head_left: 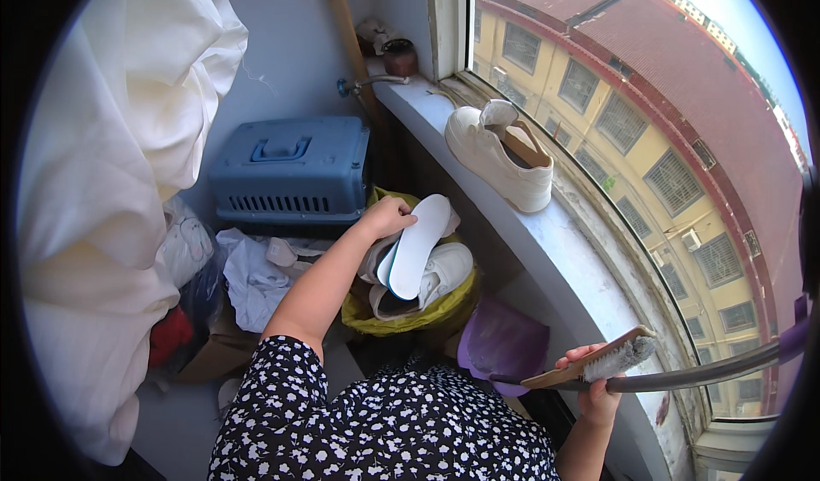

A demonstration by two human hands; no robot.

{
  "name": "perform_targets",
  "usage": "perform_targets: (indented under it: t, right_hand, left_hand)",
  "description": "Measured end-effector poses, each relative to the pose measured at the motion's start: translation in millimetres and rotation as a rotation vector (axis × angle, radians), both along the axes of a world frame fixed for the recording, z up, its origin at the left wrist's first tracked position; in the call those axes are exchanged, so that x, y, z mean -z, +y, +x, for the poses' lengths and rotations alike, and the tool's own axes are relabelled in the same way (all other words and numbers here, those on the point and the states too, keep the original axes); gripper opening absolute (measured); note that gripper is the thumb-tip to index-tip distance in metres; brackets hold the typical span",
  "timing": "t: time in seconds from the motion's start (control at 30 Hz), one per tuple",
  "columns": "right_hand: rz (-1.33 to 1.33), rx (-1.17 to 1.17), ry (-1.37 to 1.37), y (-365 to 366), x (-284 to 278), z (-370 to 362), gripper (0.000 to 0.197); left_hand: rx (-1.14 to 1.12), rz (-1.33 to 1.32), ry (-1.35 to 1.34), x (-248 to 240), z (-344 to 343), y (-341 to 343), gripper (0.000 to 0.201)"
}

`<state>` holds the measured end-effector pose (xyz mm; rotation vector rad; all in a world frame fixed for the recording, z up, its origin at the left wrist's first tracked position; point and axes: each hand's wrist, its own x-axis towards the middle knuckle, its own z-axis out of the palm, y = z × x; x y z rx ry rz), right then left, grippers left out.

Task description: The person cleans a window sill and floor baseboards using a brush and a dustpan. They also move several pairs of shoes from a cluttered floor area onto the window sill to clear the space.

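Note:
My left hand (pixel 389 218) pinches a pair of white insoles (pixel 420 246) with blue edges near their upper end. Under them, white shoes (pixel 451 266) lie in a yellow plastic bag (pixel 389 323). Lower right, my right hand (pixel 600 406) is closed around a brush (pixel 619 357) with a flat wooden handle and grey-white bristles. The long dark handle (pixel 692 379) of a purple dustpan (pixel 504 340) runs past that hand; whether they touch, I cannot tell. A white shoe (pixel 504 158) stands on the windowsill (pixel 478 186), beyond both hands.
A blue pet carrier (pixel 290 169) stands behind the bag. White cloth (pixel 128 139) hangs along the left side, above bags and a cardboard box (pixel 218 349). At the sill's far end are a reddish-brown jar (pixel 399 57) and a metal pipe (pixel 380 80). The window borders the right.

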<state>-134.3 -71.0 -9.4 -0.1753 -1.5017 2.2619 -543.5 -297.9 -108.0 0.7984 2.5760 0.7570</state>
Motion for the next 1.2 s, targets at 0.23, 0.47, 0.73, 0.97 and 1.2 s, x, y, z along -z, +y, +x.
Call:
perform_targets:
  t: [0.23, 0.47, 0.73, 0.97, 1.2]
  right_hand:
    - [-0.03, -0.027, 0.042, 4.4, 8.0, 6.9, 0.054]
    - [0.014, -0.003, -0.029, 3.9, 4.1, 9.1, 0.057]
    - [0.018, -0.027, -0.03, 3.9, 14.8, -2.7, 0.058]
    - [0.032, -0.055, -0.038, 0.0, 17.1, -17.3, 0.059]
    - [0.016, -0.036, -0.044, -5.2, 17.9, -23.0, 0.059]
  left_hand:
    - [0.028, -0.022, -0.037, 26.4, 4.6, 7.2, 0.043]
    - [-0.039, 0.245, -0.344, -0.6, 9.2, 4.5, 0.033]
    - [-0.31, 0.999, -0.979, -35.9, -2.6, -68.9, 0.029]
    - [-0.667, 1.144, -0.928, 4.8, -14.4, -110.5, 0.03]
    - [-0.966, 1.467, -0.576, -15.5, -81.1, -153.3, 0.033]
